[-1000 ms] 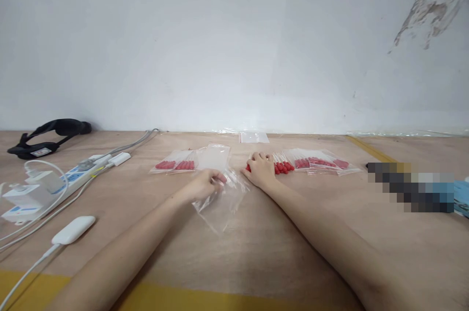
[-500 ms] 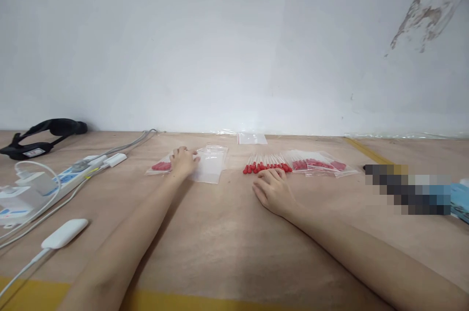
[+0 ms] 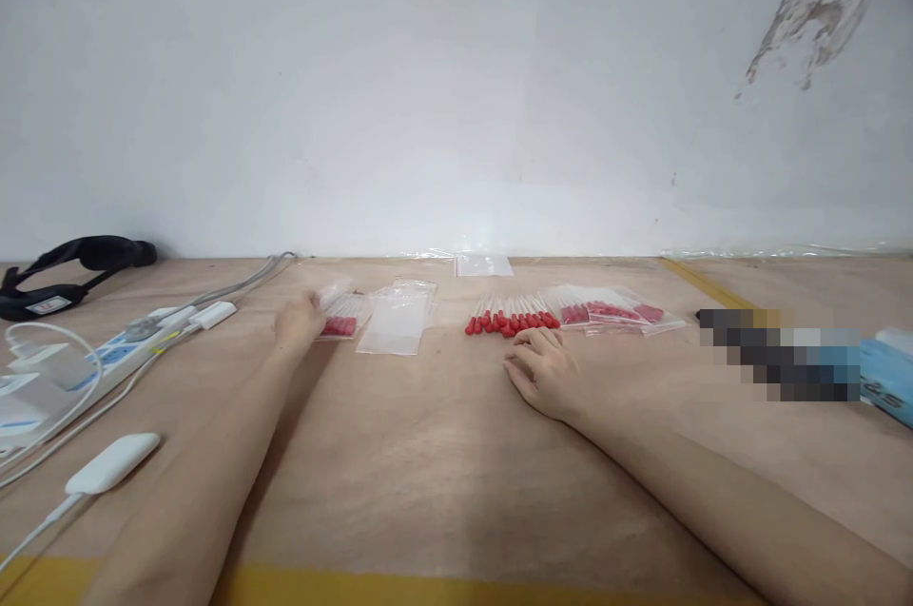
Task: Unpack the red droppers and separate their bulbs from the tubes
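Over on the left, my left hand [image 3: 298, 321] is closed at the left edge of a clear zip bag [image 3: 342, 313] of red-tipped white sticks, its fingers partly hidden. Just right of that bag lie flat, clear zip bags [image 3: 396, 319], overlapping, with no sticks visible in them. My right hand [image 3: 546, 370] rests on the table, fingers loosely bent and apart, with nothing in it. Its fingertips are close to a row of loose red-tipped white sticks [image 3: 510, 319]. Right of this row, several filled zip bags [image 3: 606, 309] overlap.
Another small clear bag [image 3: 485, 265] lies by the wall. At left are a black strapped headset [image 3: 78, 273], a power strip [image 3: 118, 354] with plugs and cables, and a white adapter [image 3: 112, 465]. A blue packet [image 3: 888, 382] and a blurred dark object [image 3: 785, 359] are at right.
My left hand has moved left off the flat bags to the left edge of the filled bag, which now shows more to the right. My right hand has shifted slightly right.
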Demonstrator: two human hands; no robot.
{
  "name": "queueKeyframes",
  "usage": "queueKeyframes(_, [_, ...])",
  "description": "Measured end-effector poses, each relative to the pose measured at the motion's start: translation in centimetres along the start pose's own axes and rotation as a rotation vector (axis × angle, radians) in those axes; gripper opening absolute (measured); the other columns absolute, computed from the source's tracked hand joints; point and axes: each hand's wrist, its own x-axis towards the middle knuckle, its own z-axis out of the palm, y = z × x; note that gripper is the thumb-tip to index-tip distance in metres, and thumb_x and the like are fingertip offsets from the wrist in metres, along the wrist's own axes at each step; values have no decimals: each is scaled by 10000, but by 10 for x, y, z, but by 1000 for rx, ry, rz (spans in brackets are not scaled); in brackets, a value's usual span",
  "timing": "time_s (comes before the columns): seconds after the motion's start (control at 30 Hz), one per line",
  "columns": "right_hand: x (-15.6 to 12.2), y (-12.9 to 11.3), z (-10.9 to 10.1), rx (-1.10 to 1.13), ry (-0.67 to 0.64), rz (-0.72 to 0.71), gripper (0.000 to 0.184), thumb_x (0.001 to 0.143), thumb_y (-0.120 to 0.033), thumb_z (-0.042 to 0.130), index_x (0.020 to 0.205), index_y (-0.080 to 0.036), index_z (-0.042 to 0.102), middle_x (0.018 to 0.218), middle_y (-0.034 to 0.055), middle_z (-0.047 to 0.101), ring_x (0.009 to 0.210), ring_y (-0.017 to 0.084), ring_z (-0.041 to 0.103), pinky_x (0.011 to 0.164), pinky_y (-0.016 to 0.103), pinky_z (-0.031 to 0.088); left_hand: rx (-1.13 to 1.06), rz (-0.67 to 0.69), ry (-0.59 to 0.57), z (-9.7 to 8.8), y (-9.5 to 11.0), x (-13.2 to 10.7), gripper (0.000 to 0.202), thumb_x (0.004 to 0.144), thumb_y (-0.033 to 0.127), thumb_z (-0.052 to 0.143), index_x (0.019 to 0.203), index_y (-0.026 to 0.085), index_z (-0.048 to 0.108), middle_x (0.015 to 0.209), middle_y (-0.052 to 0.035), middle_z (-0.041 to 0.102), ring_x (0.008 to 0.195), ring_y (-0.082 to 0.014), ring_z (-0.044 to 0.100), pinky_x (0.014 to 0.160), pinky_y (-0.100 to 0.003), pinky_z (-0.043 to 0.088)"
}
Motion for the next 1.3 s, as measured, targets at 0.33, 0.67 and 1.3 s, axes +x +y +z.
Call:
queueKeyframes(0.33, [1,2,-18,226,212,104,197,848,-253,410,930,-183,574,886,74,582,867,181,522,791,350,391,-124,773,-66,36,91,-100,402,767,39,339,1068,196,555,1120,-49,593,1067,-203,506,991,-440,260])
queueKeyframes(0.67, [-10,-1,-7,448,-175,-107,354,829,-330,466,1159,-216,523,1165,96,529,1037,193,520,877,366,440,-465,974,-361,48,105,-159,468,749,356,573,1163,174,453,1208,-111,472,1132,-233,428,962,-394,345])
queueKeyframes(1.3, [-1,-14,-12,410,-270,14,340,787,-427,506,1024,-196,589,1021,78,602,920,195,558,806,350,439,-894,109,-770,55,92,-121,666,491,103,730,1094,120,449,798,28,484,502,-30,410,520,-191,351])
